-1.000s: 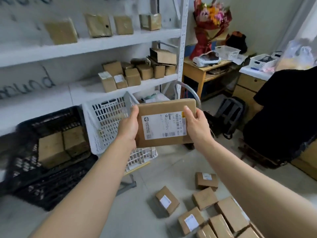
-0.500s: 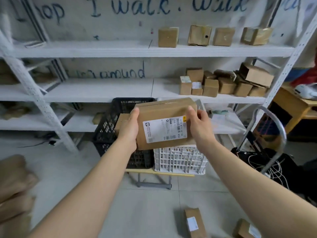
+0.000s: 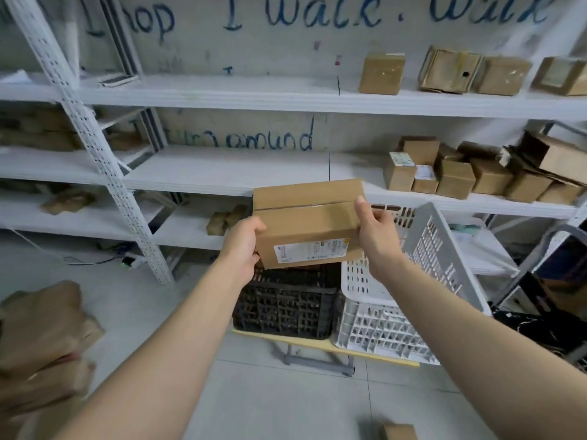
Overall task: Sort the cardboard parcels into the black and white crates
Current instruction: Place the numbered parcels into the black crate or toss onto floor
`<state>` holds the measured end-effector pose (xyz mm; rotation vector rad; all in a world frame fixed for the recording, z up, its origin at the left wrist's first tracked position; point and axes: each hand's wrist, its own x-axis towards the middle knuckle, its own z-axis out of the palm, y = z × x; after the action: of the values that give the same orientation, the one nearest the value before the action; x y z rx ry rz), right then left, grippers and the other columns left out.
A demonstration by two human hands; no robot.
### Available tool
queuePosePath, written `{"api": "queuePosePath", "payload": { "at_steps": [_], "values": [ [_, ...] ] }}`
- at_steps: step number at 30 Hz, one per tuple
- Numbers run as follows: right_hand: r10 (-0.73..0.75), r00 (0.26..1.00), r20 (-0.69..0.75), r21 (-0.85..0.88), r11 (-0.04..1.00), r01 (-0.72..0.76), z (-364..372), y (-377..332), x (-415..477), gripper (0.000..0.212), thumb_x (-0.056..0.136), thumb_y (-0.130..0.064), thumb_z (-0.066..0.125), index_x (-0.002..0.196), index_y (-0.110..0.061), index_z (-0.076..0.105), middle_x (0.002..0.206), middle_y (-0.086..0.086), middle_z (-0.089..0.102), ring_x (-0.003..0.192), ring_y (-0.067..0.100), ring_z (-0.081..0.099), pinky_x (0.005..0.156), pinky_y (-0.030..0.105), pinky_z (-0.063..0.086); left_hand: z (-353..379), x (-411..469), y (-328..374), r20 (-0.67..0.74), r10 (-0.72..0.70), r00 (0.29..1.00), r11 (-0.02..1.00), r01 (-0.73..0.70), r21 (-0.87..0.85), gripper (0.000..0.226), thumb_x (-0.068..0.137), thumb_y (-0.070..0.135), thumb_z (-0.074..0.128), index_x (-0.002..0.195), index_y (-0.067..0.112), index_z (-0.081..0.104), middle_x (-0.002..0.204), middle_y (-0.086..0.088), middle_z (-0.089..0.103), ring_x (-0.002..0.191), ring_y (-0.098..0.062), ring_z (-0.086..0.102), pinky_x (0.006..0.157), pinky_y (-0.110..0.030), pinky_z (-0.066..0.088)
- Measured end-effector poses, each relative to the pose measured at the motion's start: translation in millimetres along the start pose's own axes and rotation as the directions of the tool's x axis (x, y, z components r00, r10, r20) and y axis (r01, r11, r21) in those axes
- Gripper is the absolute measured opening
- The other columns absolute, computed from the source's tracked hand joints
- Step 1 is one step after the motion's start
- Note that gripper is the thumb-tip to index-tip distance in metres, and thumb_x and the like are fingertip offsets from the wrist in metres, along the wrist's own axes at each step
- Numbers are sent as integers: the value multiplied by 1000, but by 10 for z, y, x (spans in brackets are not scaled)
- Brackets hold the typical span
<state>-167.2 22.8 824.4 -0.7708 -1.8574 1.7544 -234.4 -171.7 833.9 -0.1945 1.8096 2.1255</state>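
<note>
I hold a brown cardboard parcel with a white shipping label in both hands, out in front of me. My left hand grips its left end and my right hand grips its right end, thumb on top. The parcel is tilted so its taped top faces me, and it hangs above the black crate. The white crate stands right beside the black one, tipped with its rim high on the right. Both crates rest on a low trolley; their insides are hidden by the parcel.
White metal shelving fills the wall behind the crates, with small cardboard boxes on its right half. A heap of brown parcels lies at the left on the floor. A trolley handle rises at the right.
The view has swung left from the floor parcels toward the shelving. Both hands have carried the parcel forward and tipped it, so its top faces me above the black crate.
</note>
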Motion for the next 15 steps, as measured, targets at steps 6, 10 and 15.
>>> {"api": "queuePosePath", "payload": {
  "at_steps": [6, 10, 15],
  "values": [
    [73, 997, -15, -46, 996, -74, 527, 125, 245, 62, 89, -60, 43, 128, -13, 47, 114, 1, 51, 100, 19, 48, 83, 34, 37, -338, 600, 43, 50, 72, 996, 981, -80, 175, 60, 72, -14, 41, 125, 13, 51, 111, -10, 60, 105, -25, 54, 87, -37, 48],
    [165, 986, -31, -30, 986, -166, 704, 235, 396, 53, 86, -63, 45, 114, -17, 47, 101, -2, 52, 98, 20, 45, 81, 34, 33, -426, 800, 98, -9, 12, 1000, 999, -13, -31, 17, 83, 2, 44, 86, 12, 57, 78, -4, 64, 78, -20, 57, 66, -33, 47],
    [181, 983, -16, -70, 981, -182, 829, 281, 628, 46, 86, -65, 43, 98, -21, 44, 89, -6, 47, 93, 17, 46, 85, 34, 34, -414, 1084, 101, -50, -46, 998, 996, 42, -83, 23, 91, 43, 58, 84, 21, 62, 67, 5, 71, 66, -13, 67, 61, -30, 53]
  ]
}}
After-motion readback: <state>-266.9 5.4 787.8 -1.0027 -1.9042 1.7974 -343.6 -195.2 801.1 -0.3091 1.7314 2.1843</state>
